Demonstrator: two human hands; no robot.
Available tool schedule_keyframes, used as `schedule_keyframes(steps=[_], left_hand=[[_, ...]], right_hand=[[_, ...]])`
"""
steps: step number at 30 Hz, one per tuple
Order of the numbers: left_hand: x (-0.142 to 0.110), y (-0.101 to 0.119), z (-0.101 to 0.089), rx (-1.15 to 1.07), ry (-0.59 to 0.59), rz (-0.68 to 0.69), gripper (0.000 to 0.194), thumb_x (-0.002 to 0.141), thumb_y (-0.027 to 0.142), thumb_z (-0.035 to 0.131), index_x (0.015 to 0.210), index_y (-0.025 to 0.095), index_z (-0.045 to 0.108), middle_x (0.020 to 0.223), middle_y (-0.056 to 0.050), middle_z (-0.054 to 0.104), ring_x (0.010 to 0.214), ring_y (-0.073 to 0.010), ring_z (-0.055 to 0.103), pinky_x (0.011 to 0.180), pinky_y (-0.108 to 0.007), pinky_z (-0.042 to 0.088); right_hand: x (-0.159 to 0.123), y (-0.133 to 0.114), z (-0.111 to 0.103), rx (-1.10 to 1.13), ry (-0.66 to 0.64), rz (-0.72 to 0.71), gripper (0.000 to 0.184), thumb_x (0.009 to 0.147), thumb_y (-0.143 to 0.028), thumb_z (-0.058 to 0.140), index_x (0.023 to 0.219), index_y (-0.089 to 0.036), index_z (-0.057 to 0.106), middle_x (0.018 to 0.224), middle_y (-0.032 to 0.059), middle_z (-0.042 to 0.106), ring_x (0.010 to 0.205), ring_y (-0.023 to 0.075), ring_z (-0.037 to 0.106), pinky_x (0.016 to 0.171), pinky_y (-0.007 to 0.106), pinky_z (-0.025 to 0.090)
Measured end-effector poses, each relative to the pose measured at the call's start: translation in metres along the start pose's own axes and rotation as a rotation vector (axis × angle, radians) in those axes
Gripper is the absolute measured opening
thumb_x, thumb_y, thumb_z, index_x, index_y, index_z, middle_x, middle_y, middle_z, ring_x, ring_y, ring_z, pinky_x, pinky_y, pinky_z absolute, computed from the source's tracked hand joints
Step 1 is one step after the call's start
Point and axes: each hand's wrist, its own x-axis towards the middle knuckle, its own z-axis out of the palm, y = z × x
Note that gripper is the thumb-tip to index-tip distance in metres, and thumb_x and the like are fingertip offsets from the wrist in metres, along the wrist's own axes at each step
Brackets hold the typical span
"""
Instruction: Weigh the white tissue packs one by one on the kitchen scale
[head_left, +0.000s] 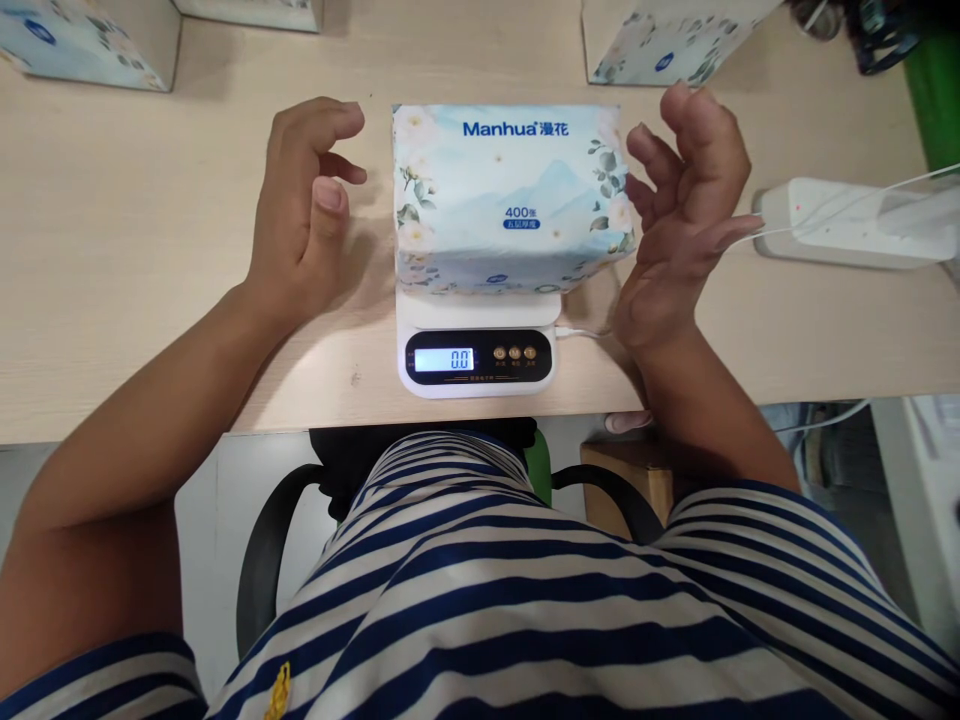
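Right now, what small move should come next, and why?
I'd probably ease the right hand clear of the pale-blue, flower-printed, boxy tissue pack over the white plastic scale. The backlit display reads 0.0; the left hand is apart from the pack, but the right is so close that contact can't be ruled out, which could skew the reading.

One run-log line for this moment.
Manhua tissue pack: on white digital scale | display: 0.0 | left hand: open, clear of pack | right hand: open, beside pack, contact unclear
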Motion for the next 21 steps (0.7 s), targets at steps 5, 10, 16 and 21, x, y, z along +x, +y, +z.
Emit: schedule_keyframes(steps=[5, 10, 16, 21], left_hand=[[0.006, -0.024, -0.004, 0.143, -0.039, 0.211, 0.079, 0.114, 0.081, 0.018, 0.160, 0.027, 0.051, 0.161, -0.013, 0.055, 0.141, -0.0290, 0.064, 0.112, -0.045, 0.062], [0.009, -0.039, -0.009, 0.231, -0.065, 0.379, 0.070, 0.120, 0.067, 0.010, 0.166, 0.026, 0.041, 0.162, -0.016, 0.053, 0.146, -0.0295, 0.063, 0.107, -0.045, 0.065], [0.005, -0.028, -0.004, 0.248, -0.039, 0.257, 0.079, 0.117, 0.074, 0.009, 0.161, 0.021, 0.045, 0.161, -0.018, 0.054, 0.137, -0.0275, 0.068, 0.109, -0.046, 0.066], [0.002, -0.029, -0.001, 0.228, -0.004, 0.194, 0.077, 0.114, 0.079, 0.013, 0.159, 0.027, 0.048, 0.160, -0.016, 0.057, 0.119, -0.0242, 0.073, 0.107, -0.049, 0.066]], right_hand=[[0.001, 0.003, 0.006, 0.171, 0.107, -0.059, 0.086, 0.102, -0.082, -0.016, 0.173, -0.054, 0.024, 0.184, -0.0017, 0.034, 0.171, 0.0348, 0.045, 0.137, 0.063, 0.041], [0.001, 0.008, 0.015, 0.263, 0.147, -0.072, 0.083, 0.103, -0.088, -0.006, 0.170, -0.057, 0.032, 0.180, -0.0070, 0.039, 0.168, 0.0345, 0.049, 0.136, 0.062, 0.041], [0.017, 0.002, -0.009, 0.110, 0.169, -0.297, 0.079, 0.103, -0.094, 0.026, 0.174, -0.058, 0.031, 0.180, -0.0062, 0.038, 0.164, 0.0404, 0.050, 0.127, 0.064, 0.049], [0.062, -0.023, -0.041, -0.039, -0.160, -0.509, 0.107, 0.088, -0.091, 0.071, 0.179, -0.055, 0.026, 0.191, -0.0116, 0.020, 0.177, 0.0472, 0.023, 0.144, 0.070, 0.031]])
